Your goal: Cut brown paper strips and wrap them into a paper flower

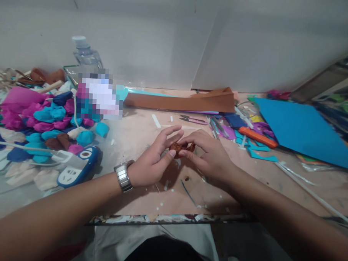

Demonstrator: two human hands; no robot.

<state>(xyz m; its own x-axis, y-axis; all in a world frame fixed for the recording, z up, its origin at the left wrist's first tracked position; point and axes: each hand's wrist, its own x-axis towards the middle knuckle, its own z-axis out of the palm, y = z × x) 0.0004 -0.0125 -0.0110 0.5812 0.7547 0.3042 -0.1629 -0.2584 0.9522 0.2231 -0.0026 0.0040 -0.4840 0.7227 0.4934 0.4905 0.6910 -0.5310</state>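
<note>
Between my hands is a small brown rosette of rolled paper (176, 146), a short loose tail running from it to the right. My left hand (153, 158), with a metal watch (123, 176) at the wrist, grips the rosette with thumb and fingers; its upper fingers stretch out past it. My right hand (211, 155) pinches the brown tail close to the roll, and its fingers hide part of it. Both hands are just above the wooden tabletop (127, 140), among small paper scraps. Behind them lie a long folded brown paper strip (175, 102) and small pink-handled thread snips (194, 120).
At left, a pile of crumpled coloured paper pieces (33, 116) lies beside a blue-and-white power strip (80, 166). A clear bottle (87, 55) stands behind a blurred-out phone-like object (102, 92). To the right are an orange utility knife (258, 137), blue scraps and a blue sheet (303, 128).
</note>
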